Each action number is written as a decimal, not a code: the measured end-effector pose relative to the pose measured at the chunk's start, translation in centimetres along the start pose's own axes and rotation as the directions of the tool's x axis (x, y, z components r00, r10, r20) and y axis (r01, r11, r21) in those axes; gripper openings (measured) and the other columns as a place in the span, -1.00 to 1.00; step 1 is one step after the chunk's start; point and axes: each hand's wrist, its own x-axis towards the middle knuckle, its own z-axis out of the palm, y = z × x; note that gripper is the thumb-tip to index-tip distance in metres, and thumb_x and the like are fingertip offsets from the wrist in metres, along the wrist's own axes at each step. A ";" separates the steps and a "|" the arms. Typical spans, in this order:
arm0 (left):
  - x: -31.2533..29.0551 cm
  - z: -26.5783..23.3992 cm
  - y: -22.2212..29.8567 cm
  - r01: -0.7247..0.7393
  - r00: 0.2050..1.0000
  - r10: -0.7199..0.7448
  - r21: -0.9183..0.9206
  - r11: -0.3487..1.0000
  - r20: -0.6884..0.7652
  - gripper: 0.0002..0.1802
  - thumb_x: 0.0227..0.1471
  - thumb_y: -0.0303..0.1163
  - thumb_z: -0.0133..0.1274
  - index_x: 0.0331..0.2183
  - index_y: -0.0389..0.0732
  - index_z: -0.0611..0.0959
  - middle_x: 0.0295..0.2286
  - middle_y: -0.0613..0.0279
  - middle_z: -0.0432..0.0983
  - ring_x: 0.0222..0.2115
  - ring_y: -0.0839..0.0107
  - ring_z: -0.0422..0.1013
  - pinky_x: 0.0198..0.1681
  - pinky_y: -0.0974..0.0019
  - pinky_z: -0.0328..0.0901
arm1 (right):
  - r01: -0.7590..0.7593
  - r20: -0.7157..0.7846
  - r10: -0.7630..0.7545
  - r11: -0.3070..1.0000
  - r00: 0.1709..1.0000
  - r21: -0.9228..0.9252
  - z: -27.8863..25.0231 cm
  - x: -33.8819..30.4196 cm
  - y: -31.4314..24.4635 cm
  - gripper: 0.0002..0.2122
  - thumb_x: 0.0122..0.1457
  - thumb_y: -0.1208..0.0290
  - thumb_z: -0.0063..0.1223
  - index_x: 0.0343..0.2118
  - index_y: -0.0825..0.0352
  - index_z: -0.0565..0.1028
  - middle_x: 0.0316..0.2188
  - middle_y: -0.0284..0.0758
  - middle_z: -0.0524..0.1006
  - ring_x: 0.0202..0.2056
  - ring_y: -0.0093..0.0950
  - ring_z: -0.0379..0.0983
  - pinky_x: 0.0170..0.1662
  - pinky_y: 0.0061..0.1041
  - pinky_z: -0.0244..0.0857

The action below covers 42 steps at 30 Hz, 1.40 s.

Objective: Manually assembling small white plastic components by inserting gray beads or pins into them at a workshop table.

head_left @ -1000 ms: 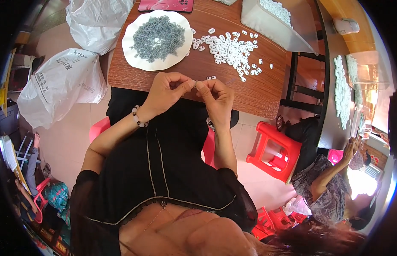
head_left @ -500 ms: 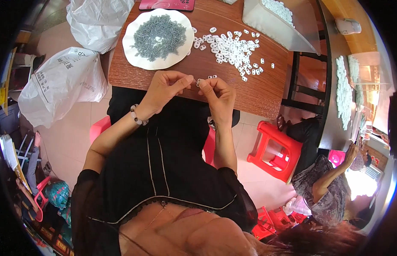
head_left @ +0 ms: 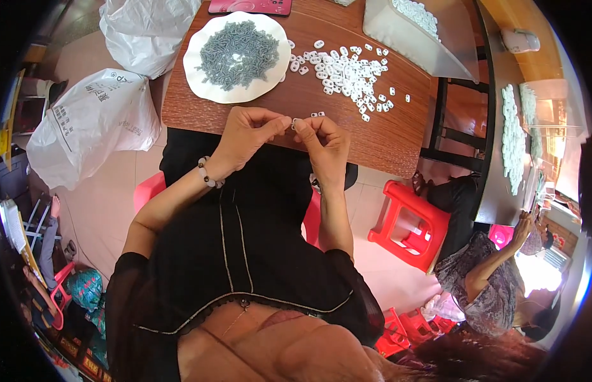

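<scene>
Over the table's near edge, my two hands meet at the fingertips. Thumb and forefinger of my right hand point(head_left: 329, 148) pinch a small white oval piece point(head_left: 294, 123) with dark holes. My left hand point(head_left: 247, 139) is closed in a pinch right beside it; whatever is between its fingertips is too small to make out. A couple of similar white pieces point(head_left: 317, 114) lie just beyond my right fingers. Farther off spreads a loose pile of white two-holed pieces point(head_left: 347, 73). A white wavy-rimmed plate point(head_left: 195, 84) at the far left holds a heap of small grey rod-shaped pieces point(head_left: 237, 44).
A pale bin point(head_left: 410, 39) of white pieces stands at the table's far right. A pink phone-like object point(head_left: 251, 6) lies behind the plate. White bags point(head_left: 95, 124) sit left of the table point(head_left: 397, 140). To the right are a red stool point(head_left: 410, 226) and another seated person point(head_left: 480, 280).
My left fingertips have shifted slightly right, closer to the white piece in my right hand. Everything on the table stays as it was.
</scene>
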 end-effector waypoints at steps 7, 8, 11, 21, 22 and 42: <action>0.0 0.1 -0.6 -0.001 1.000 0.001 -0.087 0.996 -0.002 -0.83 0.01 -0.42 0.19 -0.37 -0.34 0.70 -0.54 0.30 0.58 -0.55 0.70 0.38 -0.48 0.59 0.27 | 0.006 -0.016 -0.006 0.999 1.000 -0.052 0.1 0.0 0.0 -0.84 0.13 0.44 0.16 -0.48 0.44 0.53 -0.62 -0.45 0.51 -0.53 -0.72 0.37 -0.42 -0.72 0.24; -0.1 0.1 -0.7 -0.001 1.000 0.000 -0.091 0.996 -0.005 -0.83 0.01 -0.42 0.19 -0.37 -0.34 0.70 -0.54 0.30 0.58 -0.55 0.69 0.38 -0.48 0.59 0.27 | 0.006 -0.018 -0.007 0.999 1.000 -0.052 0.2 0.0 0.1 -0.85 0.13 0.44 0.16 -0.48 0.44 0.53 -0.62 -0.45 0.51 -0.53 -0.72 0.37 -0.42 -0.72 0.24; -0.1 0.1 -1.0 0.001 1.000 -0.003 -0.096 0.995 -0.011 -0.83 0.01 -0.42 0.19 -0.37 -0.34 0.69 -0.53 0.29 0.57 -0.55 0.69 0.38 -0.48 0.60 0.27 | -0.007 -0.017 0.006 0.999 1.000 -0.054 0.2 0.0 0.1 -0.85 0.14 0.45 0.15 -0.48 0.44 0.53 -0.62 -0.45 0.50 -0.53 -0.72 0.36 -0.42 -0.71 0.24; 0.1 0.1 -0.4 0.092 0.995 -0.091 -0.052 0.994 0.036 -0.74 0.08 -0.28 0.14 -0.37 -0.32 0.70 -0.55 0.35 0.54 -0.60 0.71 0.32 -0.53 0.61 0.21 | 0.026 -0.054 -0.026 1.000 0.998 0.017 -0.3 0.3 0.6 -0.84 0.13 0.42 0.17 -0.49 0.43 0.55 -0.62 -0.45 0.52 -0.53 -0.73 0.37 -0.42 -0.72 0.22; 0.2 0.1 -0.2 0.091 0.995 -0.089 -0.049 0.995 0.040 -0.74 0.08 -0.28 0.14 -0.37 -0.32 0.70 -0.55 0.35 0.54 -0.60 0.71 0.32 -0.53 0.61 0.21 | 0.029 -0.058 -0.028 0.999 0.998 0.018 -0.4 0.3 0.5 -0.84 0.13 0.42 0.17 -0.49 0.43 0.55 -0.62 -0.45 0.52 -0.53 -0.73 0.37 -0.42 -0.72 0.22; 6.3 3.6 1.7 -0.513 0.838 0.443 0.737 0.440 0.320 -0.74 -0.04 -0.45 0.11 -0.23 -0.23 0.54 -0.36 0.14 0.42 -0.47 0.37 0.41 -0.39 0.34 0.32 | 0.087 -0.256 -0.060 0.992 0.965 0.094 -4.9 -1.1 -2.1 -0.87 0.15 0.44 0.15 -0.44 0.40 0.53 -0.58 -0.44 0.51 -0.52 -0.75 0.35 -0.40 -0.76 0.18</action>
